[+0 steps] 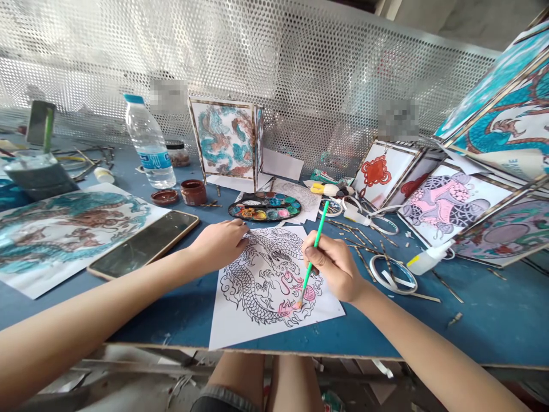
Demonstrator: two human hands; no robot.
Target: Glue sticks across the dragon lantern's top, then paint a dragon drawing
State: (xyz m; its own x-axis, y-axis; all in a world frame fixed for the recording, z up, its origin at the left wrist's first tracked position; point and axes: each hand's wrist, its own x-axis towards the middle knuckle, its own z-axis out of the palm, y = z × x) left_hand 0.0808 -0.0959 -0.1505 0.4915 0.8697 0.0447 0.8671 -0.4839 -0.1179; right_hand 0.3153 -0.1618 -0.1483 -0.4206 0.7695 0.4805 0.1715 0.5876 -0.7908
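Note:
A sheet of white paper (227,332) with a black line drawing of a dragon lies near the table's front edge. Between the thumb and fingers of my right hand (332,264) is a green paintbrush (318,236), held at a slant. Its tip touches the lower right of the drawing, where pink paint shows on some parts. My left hand (223,241) rests at the sheet's upper left edge, fingers curled in and partly hidden. Just beyond the sheet sits a paint palette (266,207) with several colours in its wells.
A phone (146,243) and a painted sheet (26,280) lie to the left. Behind them stand a water bottle (150,149), a brown paint jar (193,193) and a cup of murky water (40,177). Tape rolls (392,274), a glue bottle (429,256) and framed picture panels (458,200) are at right.

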